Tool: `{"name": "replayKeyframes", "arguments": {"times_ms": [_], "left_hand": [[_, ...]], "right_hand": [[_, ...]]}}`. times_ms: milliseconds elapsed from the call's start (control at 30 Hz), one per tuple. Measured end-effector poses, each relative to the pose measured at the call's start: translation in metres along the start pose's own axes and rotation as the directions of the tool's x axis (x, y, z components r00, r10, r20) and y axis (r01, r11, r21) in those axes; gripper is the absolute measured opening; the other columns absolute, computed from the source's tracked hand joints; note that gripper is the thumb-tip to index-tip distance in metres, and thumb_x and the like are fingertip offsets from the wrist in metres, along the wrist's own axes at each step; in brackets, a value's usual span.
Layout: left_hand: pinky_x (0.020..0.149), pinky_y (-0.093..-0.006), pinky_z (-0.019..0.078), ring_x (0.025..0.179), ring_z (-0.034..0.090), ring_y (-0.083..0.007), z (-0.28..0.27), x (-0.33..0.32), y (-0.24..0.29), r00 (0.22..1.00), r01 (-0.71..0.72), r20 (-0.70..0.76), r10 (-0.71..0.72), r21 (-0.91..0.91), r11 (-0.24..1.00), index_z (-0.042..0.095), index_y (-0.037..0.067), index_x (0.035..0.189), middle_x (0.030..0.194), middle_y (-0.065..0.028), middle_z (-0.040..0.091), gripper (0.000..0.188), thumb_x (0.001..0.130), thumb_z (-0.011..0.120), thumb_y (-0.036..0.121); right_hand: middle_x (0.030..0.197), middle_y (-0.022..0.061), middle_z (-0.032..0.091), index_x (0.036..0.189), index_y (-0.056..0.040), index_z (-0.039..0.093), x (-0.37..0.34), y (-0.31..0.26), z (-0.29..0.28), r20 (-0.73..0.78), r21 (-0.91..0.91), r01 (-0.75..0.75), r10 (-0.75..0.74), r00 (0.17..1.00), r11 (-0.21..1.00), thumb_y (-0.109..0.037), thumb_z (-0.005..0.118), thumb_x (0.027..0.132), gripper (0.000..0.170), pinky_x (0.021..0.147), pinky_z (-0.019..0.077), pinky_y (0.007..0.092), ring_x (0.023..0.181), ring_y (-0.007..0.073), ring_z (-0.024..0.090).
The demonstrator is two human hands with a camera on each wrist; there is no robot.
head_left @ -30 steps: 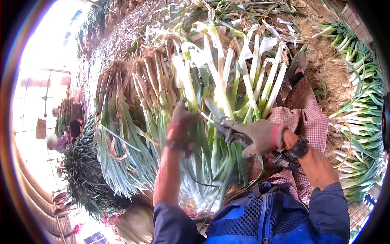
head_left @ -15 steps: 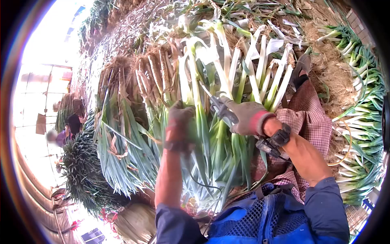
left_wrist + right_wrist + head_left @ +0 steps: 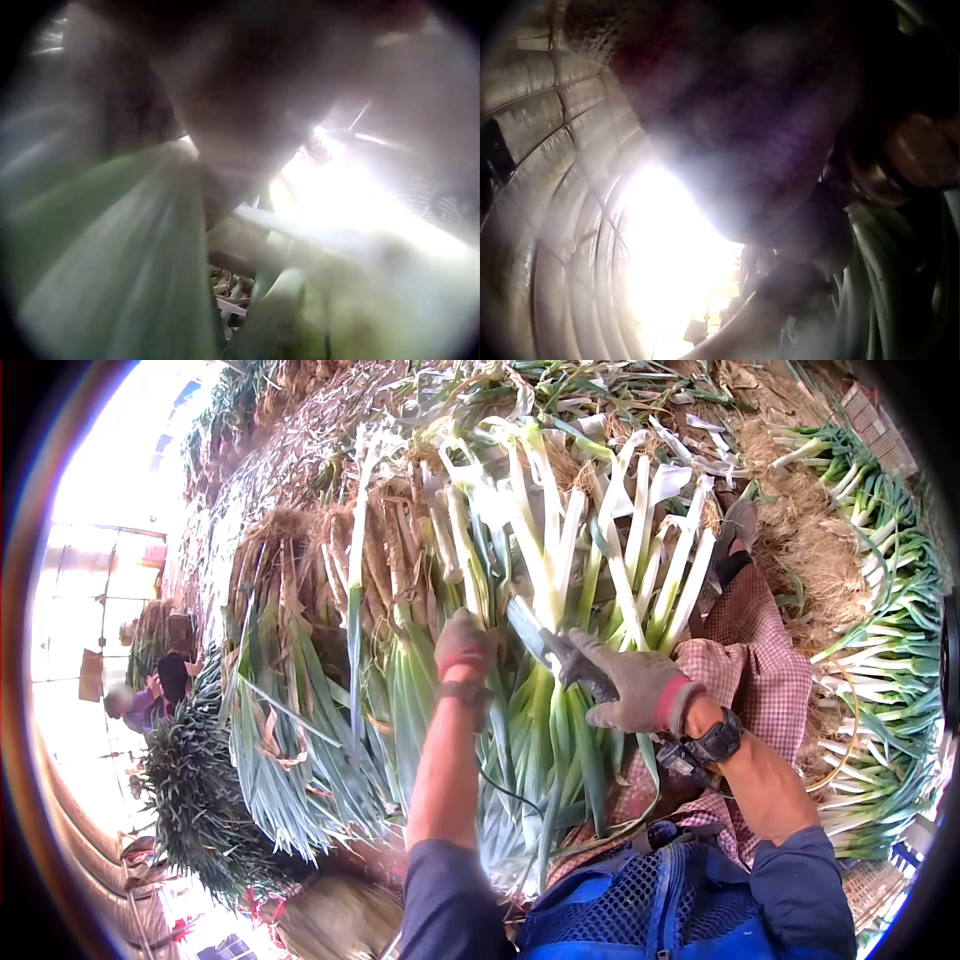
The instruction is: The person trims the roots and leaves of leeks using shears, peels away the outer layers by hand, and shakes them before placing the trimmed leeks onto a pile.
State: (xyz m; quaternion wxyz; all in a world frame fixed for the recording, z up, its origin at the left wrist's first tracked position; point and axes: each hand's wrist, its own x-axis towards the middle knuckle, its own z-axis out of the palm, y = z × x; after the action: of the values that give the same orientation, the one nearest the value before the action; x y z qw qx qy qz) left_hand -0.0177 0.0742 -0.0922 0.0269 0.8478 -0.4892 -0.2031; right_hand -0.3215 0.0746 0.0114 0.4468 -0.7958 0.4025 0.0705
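Note:
My gloved left hand grips a leek at the middle of the bunch, its pale stalk rising above the fist. In the left wrist view, broad green leaves fan out beside the blurred hand. My gloved right hand holds a dark air blow gun, pointed toward the left hand. A blue-grey leaf stands between gun tip and left hand. Clean white leeks lie to the right of the left hand; brown-skinned leeks with roots lie to its left.
Leaf scraps cover the heap behind. Rows of trimmed leeks line the far right. A thin dark hose curves below the hands. My checked trouser leg is at right. Another person is at far left, near dark green leaves.
The left hand moves slightly right; the right hand shifts with the gun, first up and left, then back. A long pale leek strip now shows over the brown-skinned leeks at left.

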Motion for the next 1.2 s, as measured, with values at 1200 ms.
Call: {"name": "replayKeyframes", "arguments": {"times_ms": [1200], "left_hand": [[0.093,-0.0402,0.0609,0.104,0.074,-0.0307,0.001,-0.067,0.01,0.893,-0.389,-0.35,0.284,-0.28,0.878,0.07,0.004,0.133,0.119,-0.0169,0.075,0.067,0.081,0.096,0.036]], "right_hand": [[0.109,0.0245,0.076,0.173,-0.0199,0.02,0.019,0.018,-0.029,-0.054,-0.103,-0.116,0.111,0.992,0.988,-0.036,0.08,0.085,0.107,0.101,0.0552,0.0472,0.107,0.0429,0.074]]}}
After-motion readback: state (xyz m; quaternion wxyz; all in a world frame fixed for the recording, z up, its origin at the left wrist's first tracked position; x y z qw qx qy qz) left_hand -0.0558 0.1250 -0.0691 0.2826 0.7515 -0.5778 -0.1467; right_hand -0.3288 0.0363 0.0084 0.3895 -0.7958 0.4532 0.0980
